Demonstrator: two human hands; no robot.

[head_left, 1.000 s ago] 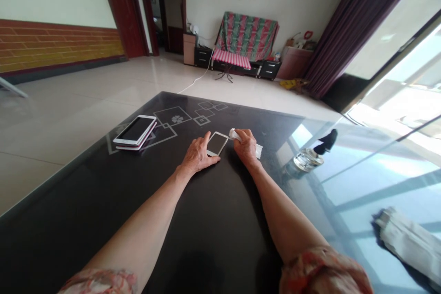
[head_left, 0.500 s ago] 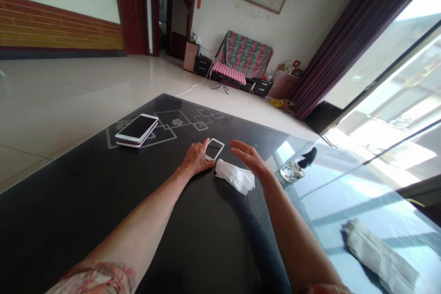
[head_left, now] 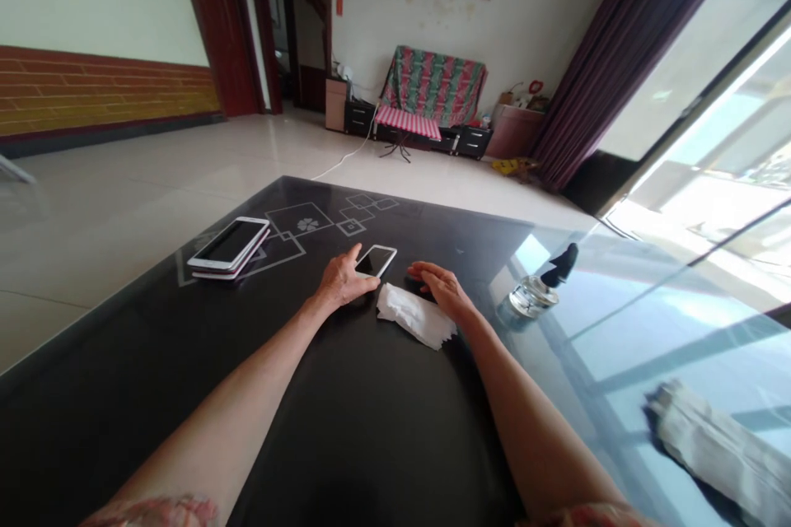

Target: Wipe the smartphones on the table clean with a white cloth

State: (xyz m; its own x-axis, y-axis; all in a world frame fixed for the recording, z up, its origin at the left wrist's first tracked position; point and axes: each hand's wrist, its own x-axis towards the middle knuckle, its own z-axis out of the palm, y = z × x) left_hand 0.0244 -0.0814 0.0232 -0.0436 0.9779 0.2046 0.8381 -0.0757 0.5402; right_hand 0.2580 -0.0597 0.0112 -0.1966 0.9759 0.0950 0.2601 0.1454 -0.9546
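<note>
A white-framed smartphone (head_left: 376,261) with a dark screen lies at the middle of the black table. My left hand (head_left: 340,280) grips its left side, thumb along the near edge and fingers at the far edge. On the other side, my right hand (head_left: 441,283) is open, fingers stretched toward the phone but apart from it. Just below that hand lies a crumpled white tissue (head_left: 413,316); whether the palm touches it I cannot tell.
On the left of the table (head_left: 154,362) sits a stack of tablet-like devices (head_left: 230,244). To the right stands a clear glass bottle (head_left: 530,297) with a black top. A folded pale cloth (head_left: 720,449) lies at the lower right. Tiled floor surrounds the table.
The view has tilted slightly. My right hand has come down lower, closer to the tissue. My left hand keeps its hold on the smartphone.
</note>
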